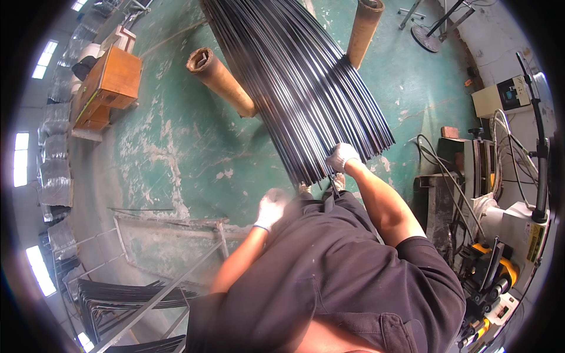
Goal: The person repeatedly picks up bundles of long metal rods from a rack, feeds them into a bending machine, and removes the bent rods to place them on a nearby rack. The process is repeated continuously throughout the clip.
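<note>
A wide layer of long, thin, shiny black strips (312, 88) stretches away from me, with its near ends just in front of my feet. My right hand (342, 157), in a white glove, is closed at these near ends. A thin dark length shows below its fingers, so it seems to grip a black strip, though the glove hides the hold itself. My left hand (272, 210), also white-gloved, hangs in the air to the left, apart from the strips. Motion smears its fingers.
Brown cardboard tubes stand at the strips' left (223, 82) and right (365, 32) sides. A metal frame (170, 276) with bent black strips is at lower left. A machine (512, 235) with cables stands close on my right. A wooden cabinet (115, 76) stands far left.
</note>
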Demonstrator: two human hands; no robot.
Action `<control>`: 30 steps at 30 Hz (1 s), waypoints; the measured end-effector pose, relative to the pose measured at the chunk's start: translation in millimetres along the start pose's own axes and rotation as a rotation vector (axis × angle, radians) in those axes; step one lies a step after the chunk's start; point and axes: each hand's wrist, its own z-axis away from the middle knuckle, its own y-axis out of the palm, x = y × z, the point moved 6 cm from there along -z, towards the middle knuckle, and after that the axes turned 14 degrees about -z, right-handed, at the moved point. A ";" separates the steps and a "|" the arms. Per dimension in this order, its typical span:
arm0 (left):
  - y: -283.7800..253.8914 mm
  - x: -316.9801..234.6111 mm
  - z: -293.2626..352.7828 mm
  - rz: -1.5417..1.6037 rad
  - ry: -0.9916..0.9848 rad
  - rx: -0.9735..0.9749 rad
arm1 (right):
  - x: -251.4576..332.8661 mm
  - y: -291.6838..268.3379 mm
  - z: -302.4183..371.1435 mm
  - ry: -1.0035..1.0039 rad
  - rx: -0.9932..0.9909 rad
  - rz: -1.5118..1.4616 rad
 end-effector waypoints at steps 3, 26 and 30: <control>-2.2 -10.2 -7.8 0.040 0.010 -0.026 | 1.1 0.2 -1.5 -0.020 0.014 0.066; 5.9 -30.4 -15.2 0.112 -0.005 -0.019 | 4.1 -17.5 28.5 0.033 0.263 -0.879; 5.7 -48.1 -31.9 0.168 -0.048 0.070 | -19.7 -32.6 30.1 0.032 -0.085 -0.511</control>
